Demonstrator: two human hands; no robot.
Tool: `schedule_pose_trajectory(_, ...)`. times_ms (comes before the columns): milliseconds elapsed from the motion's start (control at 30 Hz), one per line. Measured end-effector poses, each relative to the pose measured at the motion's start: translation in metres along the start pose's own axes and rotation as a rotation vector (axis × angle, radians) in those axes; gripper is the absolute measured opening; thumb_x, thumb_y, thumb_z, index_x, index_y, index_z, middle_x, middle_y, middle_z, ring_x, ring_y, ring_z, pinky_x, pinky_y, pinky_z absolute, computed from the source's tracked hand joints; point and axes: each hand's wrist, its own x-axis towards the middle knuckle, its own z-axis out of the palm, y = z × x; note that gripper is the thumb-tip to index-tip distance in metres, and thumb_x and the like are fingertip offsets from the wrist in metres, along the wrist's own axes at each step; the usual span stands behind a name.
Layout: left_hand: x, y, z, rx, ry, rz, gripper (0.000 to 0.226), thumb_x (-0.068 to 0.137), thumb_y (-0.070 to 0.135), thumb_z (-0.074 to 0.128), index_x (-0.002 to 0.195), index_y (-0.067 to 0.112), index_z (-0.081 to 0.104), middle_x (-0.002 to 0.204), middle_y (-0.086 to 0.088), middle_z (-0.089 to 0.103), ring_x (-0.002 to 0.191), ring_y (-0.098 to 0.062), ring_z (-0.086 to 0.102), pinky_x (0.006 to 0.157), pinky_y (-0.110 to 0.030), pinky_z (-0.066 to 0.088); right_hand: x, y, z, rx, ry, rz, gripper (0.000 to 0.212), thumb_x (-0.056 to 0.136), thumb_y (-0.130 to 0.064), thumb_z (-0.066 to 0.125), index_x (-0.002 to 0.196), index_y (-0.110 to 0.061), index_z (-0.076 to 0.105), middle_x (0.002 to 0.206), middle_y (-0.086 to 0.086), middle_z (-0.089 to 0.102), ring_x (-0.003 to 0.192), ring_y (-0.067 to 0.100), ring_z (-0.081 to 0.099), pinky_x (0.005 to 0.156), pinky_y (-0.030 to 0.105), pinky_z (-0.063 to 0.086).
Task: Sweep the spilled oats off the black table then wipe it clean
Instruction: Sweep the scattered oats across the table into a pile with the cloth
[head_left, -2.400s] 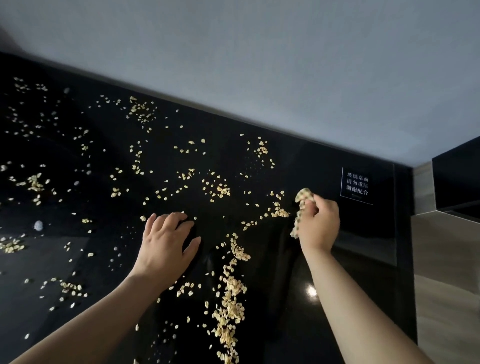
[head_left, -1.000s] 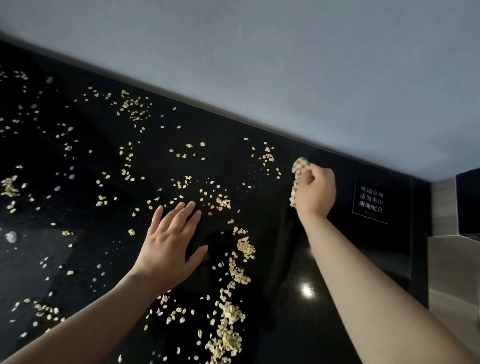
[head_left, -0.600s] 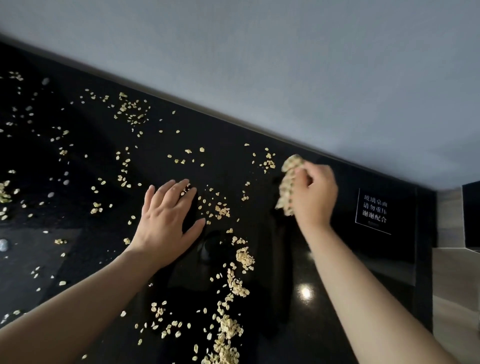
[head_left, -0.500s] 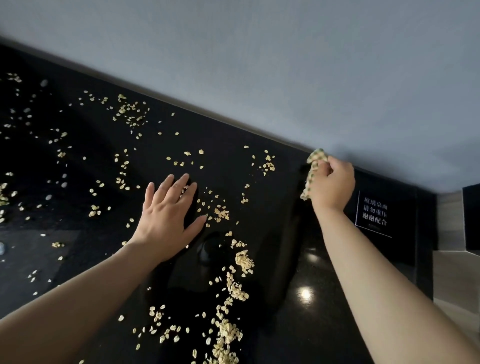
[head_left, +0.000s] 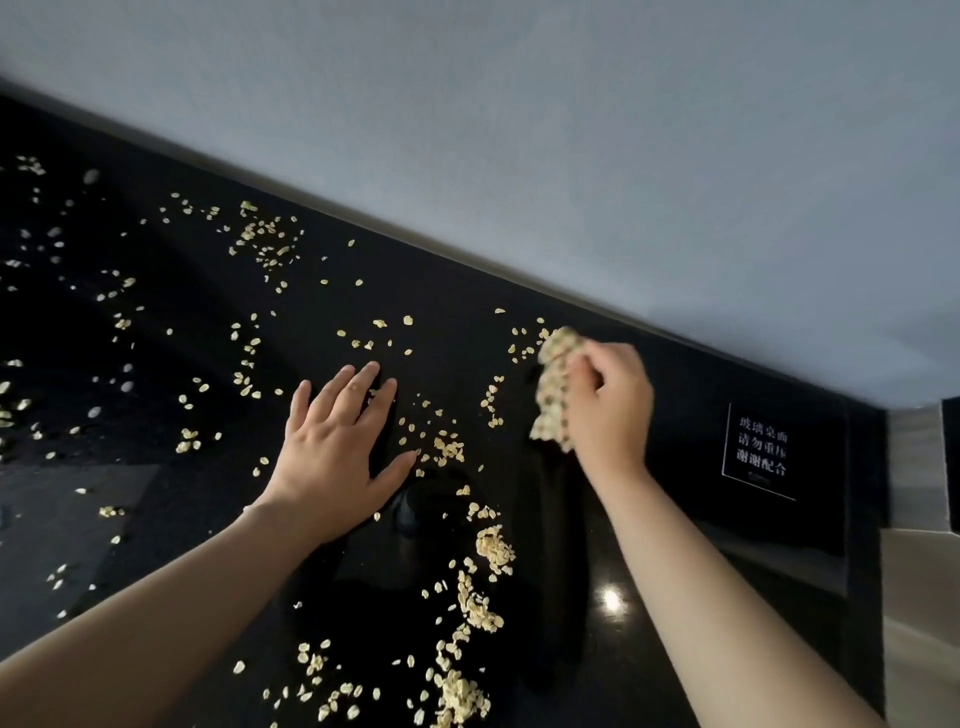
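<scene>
Pale oat flakes (head_left: 262, 244) lie scattered over the glossy black table (head_left: 156, 499), thickest at the left and far middle. A denser band of oats (head_left: 480, 608) runs toward me between my arms. My left hand (head_left: 337, 452) lies flat on the table, fingers straight and spread, with loose flakes just to its right. My right hand (head_left: 605, 408) grips a bunched yellow checked cloth (head_left: 553, 389) and holds it against the table near the far edge, right beside a small cluster of oats (head_left: 524, 343).
A grey wall (head_left: 571, 156) runs along the table's far edge. A label with white characters (head_left: 761, 452) sits on the glass at the far right. Beyond the table's right edge is a light wooden surface (head_left: 919, 597).
My right hand has dragged the cloth left and slightly toward me from the far edge. My left hand stays flat in about the same place.
</scene>
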Motion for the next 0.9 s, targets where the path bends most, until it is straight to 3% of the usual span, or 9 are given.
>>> schedule_pose_trajectory(100,0.000,-0.001,0.002,-0.001,0.004,0.010,0.081,0.083,0.067,0.030,0.148,0.018,0.036,0.157,-0.003,0.025,0.146,-0.025,0.017,0.118,-0.053,0.010,0.040,0.016,-0.004,-0.087,0.179,0.231,0.019,0.094,-0.013,0.051,0.097,-0.002,0.066,0.103,0.013,0.059,0.088,0.021,0.055,0.069,0.018,0.030)
schedule_pose_trajectory(200,0.000,-0.003,0.003,-0.005,0.016,0.022,0.080,0.084,0.066,0.032,0.146,0.017,0.038,0.157,-0.004,0.027,0.145,-0.025,0.019,0.117,-0.055,0.011,0.060,0.019,0.010,-0.184,0.159,0.364,0.025,0.098,-0.020,0.046,0.103,-0.006,0.066,0.112,0.012,0.057,0.095,0.026,0.058,0.070,0.025,0.034)
schedule_pose_trajectory(367,-0.001,-0.002,0.003,-0.024,0.030,0.019,0.079,0.084,0.065,0.033,0.146,0.017,0.039,0.156,-0.003,0.028,0.145,-0.024,0.019,0.117,-0.054,0.011,0.038,-0.016,0.045,-0.150,-0.079,0.101,0.022,0.095,-0.020,0.051,0.104,-0.011,0.069,0.111,0.005,0.057,0.095,0.022,0.058,0.071,0.022,0.033)
schedule_pose_trajectory(467,-0.001,-0.003,0.002,-0.039,0.038,0.026,0.077,0.084,0.064,0.034,0.145,0.016,0.041,0.155,-0.003,0.029,0.145,-0.025,0.022,0.117,-0.055,0.012,0.005,-0.029,0.046,-0.039,-0.286,-0.100,0.020,0.094,-0.020,0.054,0.105,-0.011,0.069,0.103,-0.001,0.057,0.089,0.012,0.056,0.071,0.024,0.041)
schedule_pose_trajectory(533,-0.001,-0.005,0.002,-0.048,0.042,0.035,0.076,0.085,0.062,0.035,0.144,0.016,0.042,0.155,-0.003,0.030,0.145,-0.025,0.023,0.116,-0.055,0.012,-0.014,-0.029,0.039,0.037,-0.400,-0.142,0.020,0.093,-0.018,0.055,0.106,-0.012,0.069,0.100,-0.005,0.058,0.089,0.008,0.056,0.075,0.022,0.047)
schedule_pose_trajectory(600,-0.001,-0.005,0.002,-0.055,0.042,0.038,0.075,0.085,0.062,0.035,0.144,0.017,0.042,0.155,-0.003,0.030,0.145,-0.025,0.023,0.117,-0.055,0.012,-0.019,-0.026,0.030,0.079,-0.342,-0.132,0.018,0.091,-0.014,0.057,0.103,-0.011,0.070,0.096,-0.003,0.060,0.087,0.007,0.057,0.076,0.017,0.046)
schedule_pose_trajectory(733,-0.003,-0.006,0.003,-0.063,0.049,0.046,0.075,0.085,0.062,0.035,0.145,0.018,0.040,0.156,-0.002,0.029,0.145,-0.024,0.021,0.117,-0.054,0.009,0.025,-0.024,0.027,0.030,-0.011,-0.012,0.014,0.092,-0.011,0.057,0.093,-0.004,0.069,0.093,0.006,0.060,0.081,0.013,0.053,0.071,0.003,0.034)
schedule_pose_trajectory(800,-0.004,-0.006,0.003,-0.069,0.051,0.046,0.076,0.085,0.063,0.034,0.146,0.018,0.039,0.157,-0.002,0.026,0.146,-0.023,0.019,0.117,-0.053,0.006,0.051,-0.021,0.038,-0.053,0.012,0.079,0.017,0.096,-0.015,0.051,0.093,-0.006,0.066,0.098,0.007,0.058,0.084,0.015,0.051,0.071,0.013,0.037)
schedule_pose_trajectory(900,-0.004,-0.006,0.003,-0.088,0.060,0.036,0.076,0.085,0.063,0.034,0.146,0.019,0.038,0.157,0.000,0.025,0.147,-0.021,0.017,0.118,-0.053,0.004,0.066,-0.020,0.063,-0.150,-0.050,0.098,0.023,0.097,-0.018,0.048,0.107,-0.007,0.066,0.112,0.007,0.056,0.099,0.021,0.056,0.077,0.021,0.036)
